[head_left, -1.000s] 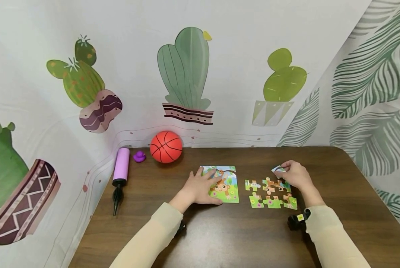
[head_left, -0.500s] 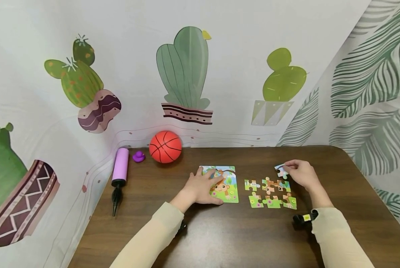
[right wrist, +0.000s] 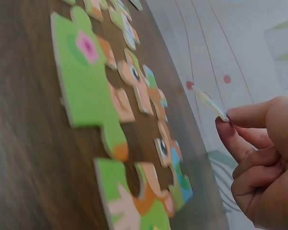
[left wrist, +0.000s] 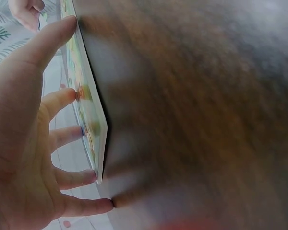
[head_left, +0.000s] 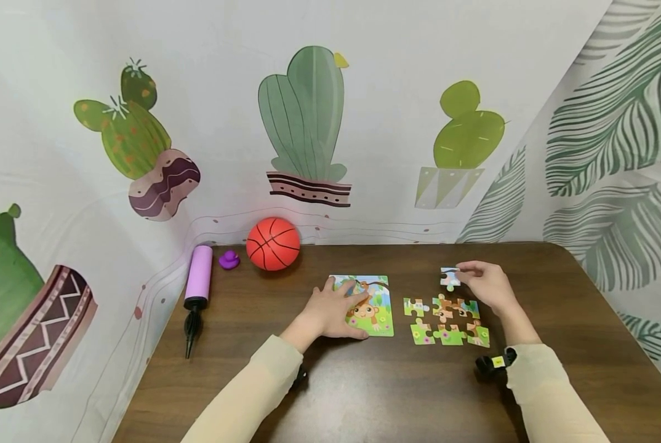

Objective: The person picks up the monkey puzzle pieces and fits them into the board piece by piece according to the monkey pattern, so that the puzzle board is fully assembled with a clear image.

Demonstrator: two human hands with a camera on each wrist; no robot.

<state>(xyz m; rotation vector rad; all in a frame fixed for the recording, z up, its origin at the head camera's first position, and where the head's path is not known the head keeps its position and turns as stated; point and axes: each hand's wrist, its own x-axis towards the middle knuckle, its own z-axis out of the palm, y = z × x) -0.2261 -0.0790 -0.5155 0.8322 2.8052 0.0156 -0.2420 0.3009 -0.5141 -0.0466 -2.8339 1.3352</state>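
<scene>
My right hand (head_left: 490, 288) pinches a jigsaw piece (head_left: 448, 278) with a blue and white picture and a dark branch, between thumb and fingertips. In the right wrist view the piece (right wrist: 210, 103) shows nearly edge-on, raised off the table. Below it in the head view lie several puzzle pieces (head_left: 451, 334) with green grass and parts of a brown monkey, laid out in rough rows with gaps. To their left, my left hand (head_left: 329, 311) rests with spread fingers on a square monkey picture board (head_left: 383, 314), covering its left part. The left wrist view shows fingertips on the board (left wrist: 89, 110).
A red toy basketball (head_left: 273, 243) sits at the table's back edge. Beside it are a purple rubber duck (head_left: 229, 259) and a pink hand pump (head_left: 199, 274) with a black nozzle. A cactus-print cloth (head_left: 386, 123) hangs behind the wooden table (head_left: 386, 394).
My right hand drifted right, then back left, turning the piece from tilted to straight; it now hangs above the gap in the rows. My left hand has stayed on the board.
</scene>
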